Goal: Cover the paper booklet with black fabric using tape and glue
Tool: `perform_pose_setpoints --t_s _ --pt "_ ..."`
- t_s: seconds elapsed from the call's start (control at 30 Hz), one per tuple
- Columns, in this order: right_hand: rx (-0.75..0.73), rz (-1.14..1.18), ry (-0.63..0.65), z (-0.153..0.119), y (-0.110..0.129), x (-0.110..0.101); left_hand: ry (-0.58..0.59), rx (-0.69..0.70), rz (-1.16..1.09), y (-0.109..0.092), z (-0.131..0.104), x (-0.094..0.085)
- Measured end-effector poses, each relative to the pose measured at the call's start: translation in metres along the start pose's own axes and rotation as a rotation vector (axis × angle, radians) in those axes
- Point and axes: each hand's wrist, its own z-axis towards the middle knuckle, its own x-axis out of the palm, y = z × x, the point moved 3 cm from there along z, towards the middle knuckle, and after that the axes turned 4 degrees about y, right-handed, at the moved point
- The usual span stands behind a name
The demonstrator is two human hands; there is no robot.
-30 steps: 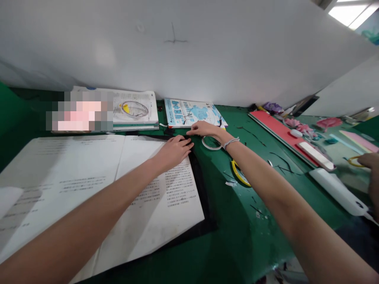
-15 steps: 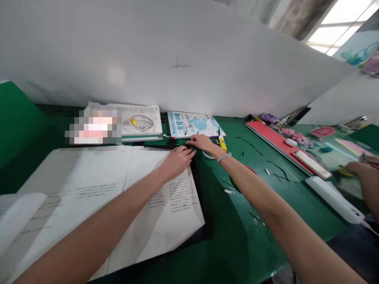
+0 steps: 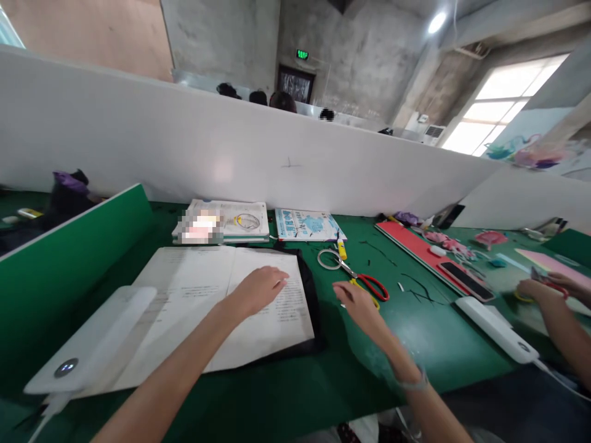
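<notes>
Fingers of the left hand (image 3: 259, 290) lie close together, loosely bent, over the open pages (image 3: 198, 277); whether they touch the paper I cannot tell. Those of the right hand (image 3: 357, 301) curl in above the worktop (image 3: 277, 397), just beside the red scissors (image 3: 373, 286), and whether anything is pinched in them is unclear. The pages lie on a black sheet (image 3: 314, 301) that shows along their right edge. A sideways drag of the left hand could crease the pages or slide them off the sheet; a careless sweep of the right could knock the scissors or the tape roll (image 3: 329, 259). Print on the pages and the blue booklet (image 3: 309, 226) looks Chinese, too small to read; no brand is legible.
</notes>
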Motion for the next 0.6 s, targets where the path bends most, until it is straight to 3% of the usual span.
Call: perform_pose_setpoints --t_s 0.1,0.2,0.27,0.37,0.47,0.6 --pt "0.087 0.110 -0.099 -0.075 -0.005 0.018 0.019 -0.152 -0.073 -0.040 -0.066 -0.010" --pt "0.145 0.108 -0.294 -0.142 -0.011 0.043 -0.140 -0.211 -0.105 -0.073 -0.146 -0.002" --pt "0.101 0.048 -0.391 -0.175 -0.012 0.057 -0.309 -0.208 -0.028 -0.084 -0.198 0.006" --pt "0.028 -0.042 -0.414 -0.197 -0.012 0.066 -0.418 -0.281 0.078 -0.077 -0.258 0.009" --pt "0.034 -0.097 -0.387 -0.187 -0.006 0.059 -0.442 -0.371 0.165 -0.055 -0.278 -0.009" --pt "0.063 -0.135 -0.316 -0.142 0.015 0.054 -0.400 -0.477 0.341 -0.016 -0.252 -0.041"
